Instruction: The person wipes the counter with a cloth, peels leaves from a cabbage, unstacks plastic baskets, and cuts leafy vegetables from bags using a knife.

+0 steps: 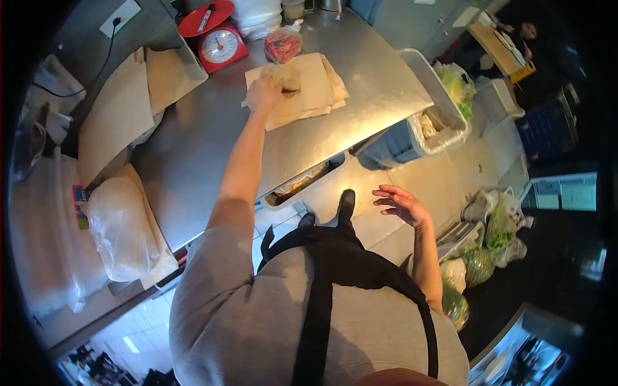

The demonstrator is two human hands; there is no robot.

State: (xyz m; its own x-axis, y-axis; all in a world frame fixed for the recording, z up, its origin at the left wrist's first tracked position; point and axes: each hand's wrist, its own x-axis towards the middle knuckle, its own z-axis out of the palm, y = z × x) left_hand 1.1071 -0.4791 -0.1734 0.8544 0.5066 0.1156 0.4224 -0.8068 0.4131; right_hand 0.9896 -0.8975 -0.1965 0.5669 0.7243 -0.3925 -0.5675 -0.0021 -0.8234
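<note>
My left hand [262, 96] reaches over the steel table, its fingers closed on a small clear plastic bag [283, 76] with something brownish in it. The bag rests on a stack of brown paper sheets [315, 90]. Just behind the stack is a tied plastic bag with red contents [283, 45]. My right hand [404, 204] hangs in the air beyond the table's front edge. Its fingers are apart and nothing is in them.
A red dial scale [222, 48] with a marker [206, 18] on its pan stands at the back. Large cardboard pieces [119, 122] and a full plastic bag [122, 228] lie left. A lined bin [454, 132] adjoins the table's right end. Bagged greens [499, 225] sit right.
</note>
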